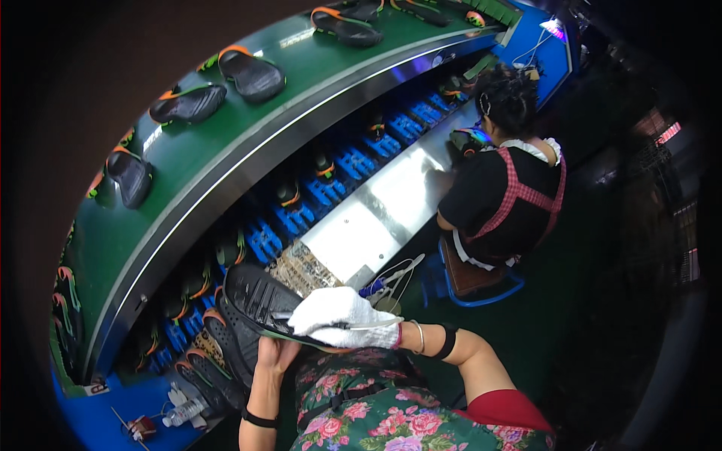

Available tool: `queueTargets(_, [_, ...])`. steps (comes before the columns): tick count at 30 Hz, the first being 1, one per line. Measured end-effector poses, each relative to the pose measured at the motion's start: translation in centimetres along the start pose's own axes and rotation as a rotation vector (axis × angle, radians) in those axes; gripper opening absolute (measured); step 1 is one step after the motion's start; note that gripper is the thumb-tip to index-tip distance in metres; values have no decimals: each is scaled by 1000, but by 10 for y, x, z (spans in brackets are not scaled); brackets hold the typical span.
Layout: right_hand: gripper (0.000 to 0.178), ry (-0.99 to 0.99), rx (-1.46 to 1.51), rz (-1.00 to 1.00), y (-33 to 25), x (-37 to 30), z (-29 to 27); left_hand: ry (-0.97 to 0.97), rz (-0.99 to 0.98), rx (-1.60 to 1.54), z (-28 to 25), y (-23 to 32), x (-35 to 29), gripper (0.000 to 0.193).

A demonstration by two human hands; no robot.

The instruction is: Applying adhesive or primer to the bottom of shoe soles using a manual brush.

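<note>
A black clog-like shoe [252, 295] with a ridged inside is tilted up in front of my body. Bare fingers of my left hand [278, 353] are wrapped round its near underside edge, the thumb side partly hidden. Over the shoe's near end is my right hand [338, 312], in a white knit glove, closed round a slim tool with a pale handle [376, 325]. The tool's greyish tip [281, 316] lies at the shoe's inner surface; its exact kind is not clear. Below left, more black clogs [207, 376] stand close to the held shoe.
A green conveyor belt [188, 143] carrying black-and-orange shoes curves along the far left. Beneath it runs a row of blue holders [327, 192] with shoes. A metal worktop [376, 214] leads to a seated co-worker [504, 188]. A plastic bottle [184, 412] lies lower left.
</note>
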State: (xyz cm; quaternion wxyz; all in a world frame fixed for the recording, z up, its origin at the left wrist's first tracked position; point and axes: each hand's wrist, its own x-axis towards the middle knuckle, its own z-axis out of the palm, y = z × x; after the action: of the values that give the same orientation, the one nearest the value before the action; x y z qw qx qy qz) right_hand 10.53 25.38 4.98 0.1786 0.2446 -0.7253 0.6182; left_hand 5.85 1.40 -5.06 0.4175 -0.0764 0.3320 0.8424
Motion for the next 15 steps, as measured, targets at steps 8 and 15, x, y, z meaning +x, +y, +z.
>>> queueTargets(8, [17, 19, -93, -68, -21, -11, 11, 19, 28, -200, -1, 14, -24, 61])
queueTargets(15, [25, 97, -347, -83, -48, 6, -4, -576, -84, -832, 27, 5, -32, 83])
